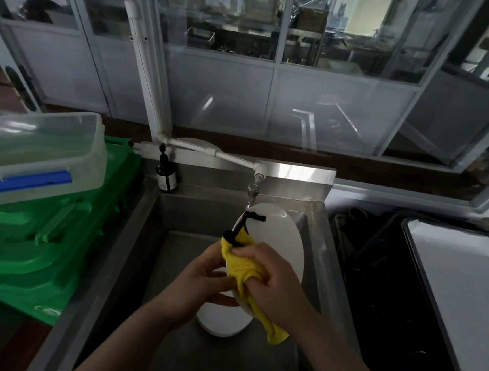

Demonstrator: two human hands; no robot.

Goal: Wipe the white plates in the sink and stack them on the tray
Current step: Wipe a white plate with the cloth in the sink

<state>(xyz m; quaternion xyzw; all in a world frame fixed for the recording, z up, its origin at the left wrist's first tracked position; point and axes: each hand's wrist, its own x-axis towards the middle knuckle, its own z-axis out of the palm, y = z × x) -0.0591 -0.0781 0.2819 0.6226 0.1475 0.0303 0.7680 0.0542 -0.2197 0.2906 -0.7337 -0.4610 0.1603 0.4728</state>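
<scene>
The right hand point(273, 279) grips a yellow cloth point(244, 269) against a white plate point(282, 242) held tilted on edge above the steel sink point(181, 215). The left hand point(202, 282) curls round the plate's lower left edge. Another white plate point(222, 324) lies below on the sink floor. The tap point(253, 190) hangs just above the held plate's top rim; a tray point(459, 281) lies right.

A white plate point(279, 241) stands tilted on edge above the steel sink point(193, 219), its top rim just under the tap. A yellow cloth point(246, 269) with a black loop is pressed against its near face. A second white plate point(222, 322) lies flat on the sink floor, directly below. The white tray point(462, 281) sits right of the sink.
</scene>
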